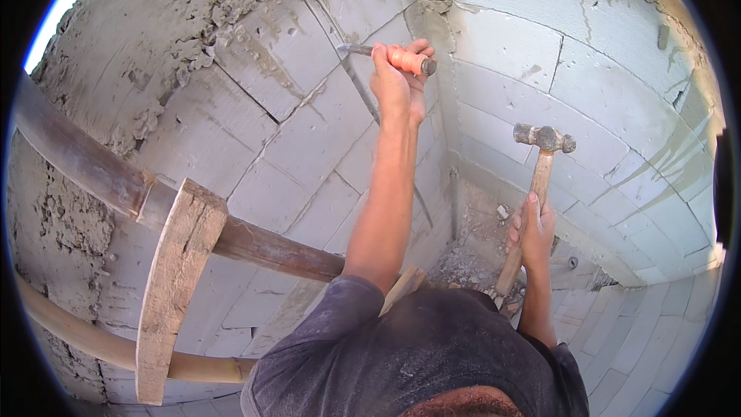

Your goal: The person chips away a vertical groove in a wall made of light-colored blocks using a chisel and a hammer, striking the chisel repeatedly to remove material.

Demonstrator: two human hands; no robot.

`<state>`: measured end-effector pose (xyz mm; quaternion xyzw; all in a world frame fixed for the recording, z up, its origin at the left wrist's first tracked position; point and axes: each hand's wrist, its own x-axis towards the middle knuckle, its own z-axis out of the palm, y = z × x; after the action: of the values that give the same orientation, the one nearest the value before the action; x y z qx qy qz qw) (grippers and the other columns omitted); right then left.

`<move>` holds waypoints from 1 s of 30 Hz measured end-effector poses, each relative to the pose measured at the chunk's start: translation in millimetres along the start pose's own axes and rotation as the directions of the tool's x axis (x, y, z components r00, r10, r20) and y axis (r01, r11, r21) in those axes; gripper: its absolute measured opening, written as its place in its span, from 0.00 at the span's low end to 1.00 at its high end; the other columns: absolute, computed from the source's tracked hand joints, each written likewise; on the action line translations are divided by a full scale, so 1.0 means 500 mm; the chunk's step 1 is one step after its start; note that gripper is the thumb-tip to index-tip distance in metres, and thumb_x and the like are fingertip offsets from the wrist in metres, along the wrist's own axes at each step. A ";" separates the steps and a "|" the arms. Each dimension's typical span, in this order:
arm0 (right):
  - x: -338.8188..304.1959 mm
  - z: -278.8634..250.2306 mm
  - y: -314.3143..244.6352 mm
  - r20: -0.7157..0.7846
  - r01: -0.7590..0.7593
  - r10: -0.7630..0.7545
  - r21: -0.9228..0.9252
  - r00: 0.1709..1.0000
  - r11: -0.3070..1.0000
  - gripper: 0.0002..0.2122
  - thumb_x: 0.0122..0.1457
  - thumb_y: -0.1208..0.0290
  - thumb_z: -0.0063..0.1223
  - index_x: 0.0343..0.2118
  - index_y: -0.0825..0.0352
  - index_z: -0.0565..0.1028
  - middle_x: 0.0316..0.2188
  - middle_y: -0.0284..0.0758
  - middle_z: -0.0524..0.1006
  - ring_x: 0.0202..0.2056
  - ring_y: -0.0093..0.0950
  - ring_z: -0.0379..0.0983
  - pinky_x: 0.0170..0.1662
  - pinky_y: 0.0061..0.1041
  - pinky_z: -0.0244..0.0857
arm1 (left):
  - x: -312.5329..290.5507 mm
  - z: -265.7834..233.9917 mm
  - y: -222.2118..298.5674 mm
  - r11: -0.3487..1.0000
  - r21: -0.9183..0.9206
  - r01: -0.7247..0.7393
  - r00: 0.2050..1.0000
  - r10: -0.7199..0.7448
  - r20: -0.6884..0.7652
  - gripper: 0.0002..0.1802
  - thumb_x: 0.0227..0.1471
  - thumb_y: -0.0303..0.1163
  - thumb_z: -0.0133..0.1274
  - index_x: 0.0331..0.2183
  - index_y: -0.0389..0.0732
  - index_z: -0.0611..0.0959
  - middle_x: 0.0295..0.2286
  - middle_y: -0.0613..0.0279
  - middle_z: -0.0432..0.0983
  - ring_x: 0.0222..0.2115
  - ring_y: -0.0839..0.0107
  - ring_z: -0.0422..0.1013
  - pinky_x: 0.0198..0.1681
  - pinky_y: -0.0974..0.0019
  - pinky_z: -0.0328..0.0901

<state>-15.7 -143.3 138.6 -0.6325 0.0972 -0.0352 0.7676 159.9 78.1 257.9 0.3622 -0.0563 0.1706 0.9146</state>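
My left hand (400, 91) is raised against the block wall (305, 154), its fingers wrapped round a chisel (407, 59) with an orange grip. The chisel's metal blade points left, and its tip is at a narrow groove (361, 85) cut down the wall. The dark butt end of the handle faces right. Lower and to the right, my right hand (532, 230) grips the wooden handle of a ball-peen hammer (544, 139). The hammer is upright, its metal head above my fist and apart from the chisel.
A second block wall (532, 54) meets the first at a corner on the right. Rubble (463, 262) lies on the floor below. Two round poles, one dark (85, 147) and one pale (85, 332), cross the left side, with a wooden plank (174, 286) over them.
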 end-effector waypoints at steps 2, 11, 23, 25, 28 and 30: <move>0.004 0.006 -0.031 0.017 0.070 -0.070 -0.004 0.997 0.998 0.16 0.69 0.57 0.40 0.28 0.64 0.64 0.14 0.27 0.62 0.11 0.18 0.60 0.14 0.20 0.56 | 0.000 0.001 -0.004 1.000 -0.016 -0.001 1.000 0.001 0.004 0.19 0.66 0.45 0.33 0.34 0.39 0.68 0.41 0.39 0.73 0.41 0.49 0.73 0.44 0.49 0.70; -0.006 0.055 -0.184 0.009 0.376 -0.381 0.132 0.925 0.917 0.19 0.68 0.52 0.39 0.32 0.65 0.63 0.17 0.31 0.65 0.13 0.20 0.62 0.16 0.21 0.59 | 0.006 0.008 0.005 0.996 -0.086 -0.012 1.000 0.014 0.026 0.20 0.67 0.45 0.31 0.34 0.40 0.68 0.44 0.39 0.73 0.47 0.47 0.70 0.46 0.52 0.69; 0.114 0.182 -0.169 0.209 0.452 -0.442 -0.002 0.872 0.892 0.17 0.68 0.53 0.41 0.36 0.66 0.65 0.17 0.32 0.66 0.14 0.18 0.61 0.17 0.20 0.59 | 0.028 0.041 0.022 0.969 -0.242 0.041 0.999 -0.033 0.037 0.19 0.67 0.45 0.25 0.38 0.41 0.65 0.51 0.44 0.70 0.53 0.54 0.68 0.54 0.50 0.62; 0.110 0.175 -0.215 0.309 0.342 -0.297 -0.102 0.903 0.934 0.16 0.69 0.55 0.41 0.35 0.67 0.65 0.17 0.31 0.66 0.14 0.17 0.61 0.17 0.19 0.59 | 0.020 0.046 0.043 0.995 -0.096 0.008 1.000 -0.010 -0.022 0.20 0.67 0.45 0.23 0.40 0.41 0.64 0.52 0.46 0.70 0.53 0.54 0.68 0.55 0.50 0.60; 0.067 0.192 -0.248 -0.160 0.594 -0.623 0.547 0.765 0.589 0.16 0.69 0.58 0.41 0.35 0.68 0.64 0.17 0.31 0.66 0.14 0.18 0.62 0.18 0.20 0.60 | 0.033 0.058 0.042 0.994 -0.107 0.020 1.000 -0.018 0.018 0.20 0.68 0.46 0.24 0.40 0.41 0.64 0.52 0.47 0.70 0.53 0.55 0.68 0.55 0.51 0.60; 0.119 0.214 -0.201 -0.112 0.651 -0.674 0.413 0.730 0.637 0.16 0.69 0.57 0.42 0.35 0.68 0.65 0.17 0.31 0.66 0.14 0.18 0.62 0.18 0.20 0.60 | 0.039 0.066 0.028 0.993 -0.117 0.031 0.999 -0.029 0.019 0.20 0.67 0.46 0.24 0.40 0.41 0.64 0.53 0.48 0.70 0.54 0.55 0.68 0.55 0.51 0.59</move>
<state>70.4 -70.4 249.8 -0.4413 -0.1716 -0.3173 0.8216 173.7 70.6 295.5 0.3101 -0.0685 0.1503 0.9362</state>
